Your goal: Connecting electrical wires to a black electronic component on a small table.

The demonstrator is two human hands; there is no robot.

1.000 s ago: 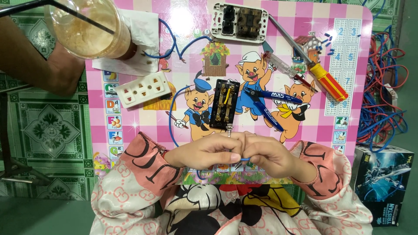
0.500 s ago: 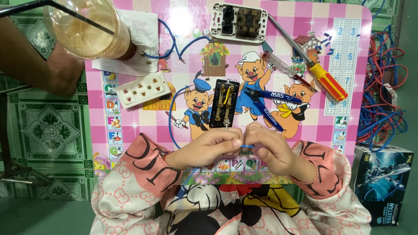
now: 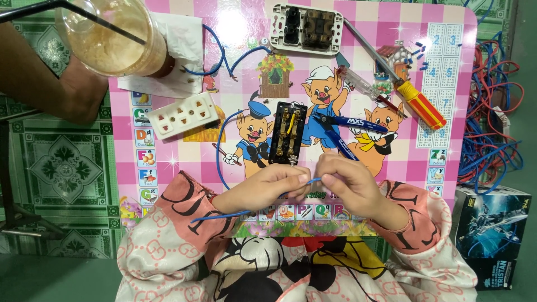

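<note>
Blue wire (image 3: 311, 180) was pinched between left hand (image 3: 268, 187) and right hand (image 3: 347, 182), both grasping it, over near edge of pink cartoon table (image 3: 425, 151). Black switch module (image 3: 287, 133) lay just beyond fingers. White socket strip (image 3: 183, 114), screwdriver (image 3: 422, 104), plastic cup (image 3: 112, 34) sat on top. Green patterned floor (image 3: 56, 162), tangled wires (image 3: 495, 117) at right.
</note>
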